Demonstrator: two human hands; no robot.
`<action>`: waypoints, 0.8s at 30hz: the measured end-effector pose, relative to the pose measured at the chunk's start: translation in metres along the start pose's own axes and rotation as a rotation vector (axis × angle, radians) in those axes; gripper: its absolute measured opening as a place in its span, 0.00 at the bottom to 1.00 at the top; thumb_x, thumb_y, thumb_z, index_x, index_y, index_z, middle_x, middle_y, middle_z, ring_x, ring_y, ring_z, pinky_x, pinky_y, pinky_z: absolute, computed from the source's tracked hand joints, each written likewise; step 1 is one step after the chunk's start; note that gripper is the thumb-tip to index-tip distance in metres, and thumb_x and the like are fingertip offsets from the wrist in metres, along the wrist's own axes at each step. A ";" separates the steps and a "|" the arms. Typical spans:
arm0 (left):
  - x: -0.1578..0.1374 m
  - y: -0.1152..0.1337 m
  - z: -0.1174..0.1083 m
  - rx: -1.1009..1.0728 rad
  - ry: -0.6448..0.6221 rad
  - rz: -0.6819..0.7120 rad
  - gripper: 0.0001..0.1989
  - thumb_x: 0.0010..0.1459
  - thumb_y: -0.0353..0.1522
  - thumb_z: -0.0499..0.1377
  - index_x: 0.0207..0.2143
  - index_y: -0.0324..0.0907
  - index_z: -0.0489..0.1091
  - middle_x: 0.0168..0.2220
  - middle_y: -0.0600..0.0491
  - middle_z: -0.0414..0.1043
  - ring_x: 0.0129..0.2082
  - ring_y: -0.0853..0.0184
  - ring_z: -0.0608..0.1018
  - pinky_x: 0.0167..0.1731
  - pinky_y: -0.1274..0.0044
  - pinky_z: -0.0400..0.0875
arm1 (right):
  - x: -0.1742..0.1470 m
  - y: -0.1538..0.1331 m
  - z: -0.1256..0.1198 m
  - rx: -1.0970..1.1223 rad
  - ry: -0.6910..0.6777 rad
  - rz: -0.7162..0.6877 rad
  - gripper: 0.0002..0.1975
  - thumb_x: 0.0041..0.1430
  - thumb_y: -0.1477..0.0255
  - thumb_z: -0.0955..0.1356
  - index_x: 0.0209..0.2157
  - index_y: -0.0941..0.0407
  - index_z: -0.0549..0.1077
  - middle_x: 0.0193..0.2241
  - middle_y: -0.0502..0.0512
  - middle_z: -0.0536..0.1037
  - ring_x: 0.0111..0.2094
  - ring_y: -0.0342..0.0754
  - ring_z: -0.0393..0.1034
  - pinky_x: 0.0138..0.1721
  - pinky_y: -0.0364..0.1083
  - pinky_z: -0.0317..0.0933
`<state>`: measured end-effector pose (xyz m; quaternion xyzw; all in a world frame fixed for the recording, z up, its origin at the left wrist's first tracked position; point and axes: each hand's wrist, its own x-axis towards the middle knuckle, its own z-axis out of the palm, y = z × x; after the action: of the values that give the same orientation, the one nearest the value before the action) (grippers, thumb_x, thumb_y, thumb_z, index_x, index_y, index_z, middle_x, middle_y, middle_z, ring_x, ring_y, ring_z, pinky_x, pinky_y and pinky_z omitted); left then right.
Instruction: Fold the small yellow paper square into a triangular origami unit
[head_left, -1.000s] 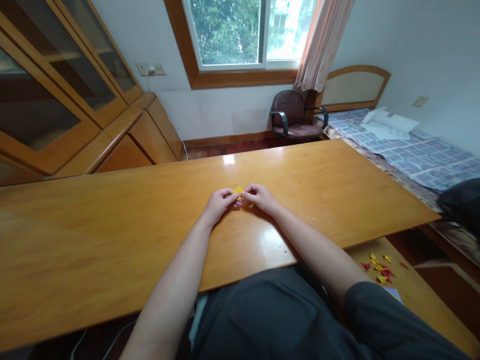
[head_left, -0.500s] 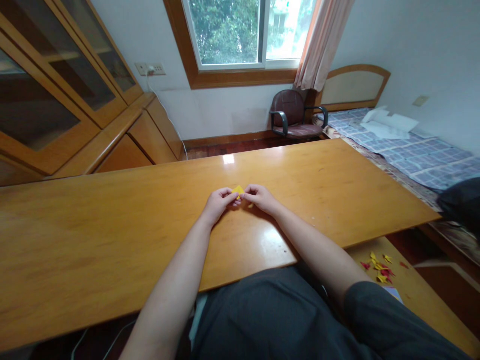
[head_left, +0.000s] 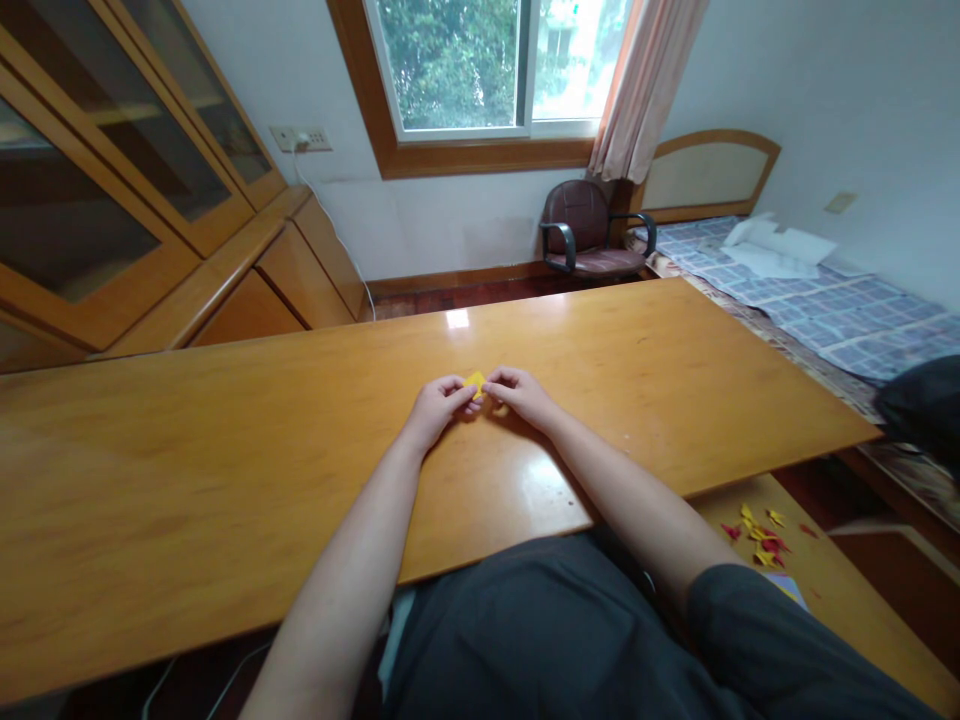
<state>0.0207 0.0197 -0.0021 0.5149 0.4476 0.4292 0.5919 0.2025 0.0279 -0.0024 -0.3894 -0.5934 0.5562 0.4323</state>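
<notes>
Basically, forearms reach in across the worktop's (head_left: 225, 480) near edge, wrists angled inward, fingertips almost meeting. Left hand (head_left: 437, 410) pinches yellow paper (head_left: 475, 381) at its left side; right hand (head_left: 525, 398) pinches its right corner. Paper's small, folded, pointed on top, between near and far edges; creases too tiny to read. Red and yellow folded pieces (head_left: 763, 540) lie lower, past near edge, right.

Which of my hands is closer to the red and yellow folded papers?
Right. Your right hand, at the yellow paper, is left of the folded papers; your left hand, pinching that yellow paper, is farther left.
</notes>
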 end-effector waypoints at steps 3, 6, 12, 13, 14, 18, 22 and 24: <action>-0.002 0.001 0.002 0.025 -0.002 -0.017 0.20 0.43 0.44 0.70 0.27 0.38 0.70 0.26 0.51 0.77 0.24 0.69 0.77 0.28 0.77 0.72 | 0.000 -0.001 0.001 0.019 0.022 0.014 0.18 0.47 0.57 0.72 0.29 0.59 0.71 0.22 0.48 0.71 0.24 0.41 0.62 0.27 0.41 0.58; -0.002 0.002 0.004 0.063 -0.013 -0.011 0.20 0.44 0.45 0.69 0.27 0.38 0.70 0.26 0.50 0.78 0.25 0.68 0.77 0.28 0.77 0.72 | -0.001 -0.002 0.001 0.016 0.027 0.018 0.18 0.46 0.57 0.72 0.28 0.59 0.71 0.22 0.48 0.71 0.24 0.41 0.63 0.27 0.42 0.58; 0.000 -0.002 0.002 0.088 -0.033 0.012 0.20 0.45 0.45 0.69 0.28 0.38 0.71 0.27 0.50 0.78 0.25 0.68 0.77 0.29 0.77 0.72 | -0.002 -0.004 0.001 0.003 0.051 0.020 0.18 0.46 0.57 0.72 0.26 0.59 0.71 0.21 0.48 0.71 0.24 0.41 0.63 0.27 0.42 0.58; 0.000 -0.002 0.002 0.080 -0.026 0.010 0.20 0.45 0.45 0.69 0.28 0.38 0.71 0.27 0.50 0.78 0.25 0.69 0.77 0.28 0.77 0.72 | -0.002 -0.004 0.001 0.003 0.052 0.024 0.18 0.46 0.57 0.72 0.26 0.59 0.71 0.21 0.48 0.71 0.23 0.41 0.63 0.27 0.42 0.58; 0.001 -0.003 0.002 0.067 -0.015 0.009 0.20 0.44 0.45 0.69 0.28 0.38 0.70 0.26 0.51 0.77 0.24 0.69 0.77 0.28 0.77 0.71 | -0.002 -0.004 0.001 0.003 0.054 0.028 0.18 0.46 0.57 0.72 0.26 0.59 0.71 0.21 0.48 0.70 0.23 0.41 0.62 0.27 0.41 0.58; 0.002 -0.004 0.002 0.023 0.036 0.021 0.20 0.44 0.45 0.69 0.29 0.39 0.70 0.25 0.52 0.76 0.23 0.69 0.75 0.27 0.77 0.70 | -0.002 -0.004 0.000 -0.005 0.038 0.046 0.19 0.46 0.57 0.72 0.26 0.59 0.69 0.20 0.47 0.69 0.22 0.40 0.62 0.25 0.41 0.58; 0.003 -0.004 0.001 0.052 0.067 0.060 0.18 0.46 0.44 0.67 0.30 0.38 0.72 0.23 0.54 0.73 0.21 0.71 0.72 0.24 0.79 0.67 | -0.003 -0.002 0.000 -0.013 0.013 0.059 0.18 0.46 0.58 0.72 0.27 0.58 0.68 0.20 0.46 0.69 0.22 0.40 0.63 0.25 0.41 0.58; 0.003 -0.004 0.000 0.093 0.079 0.092 0.16 0.47 0.43 0.66 0.29 0.39 0.72 0.22 0.56 0.70 0.21 0.72 0.70 0.22 0.80 0.65 | -0.004 -0.002 0.000 -0.016 0.001 0.065 0.18 0.46 0.58 0.72 0.26 0.58 0.68 0.21 0.47 0.70 0.22 0.40 0.63 0.25 0.40 0.59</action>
<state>0.0218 0.0219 -0.0060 0.5445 0.4658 0.4546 0.5291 0.2034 0.0240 -0.0006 -0.4123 -0.5844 0.5652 0.4112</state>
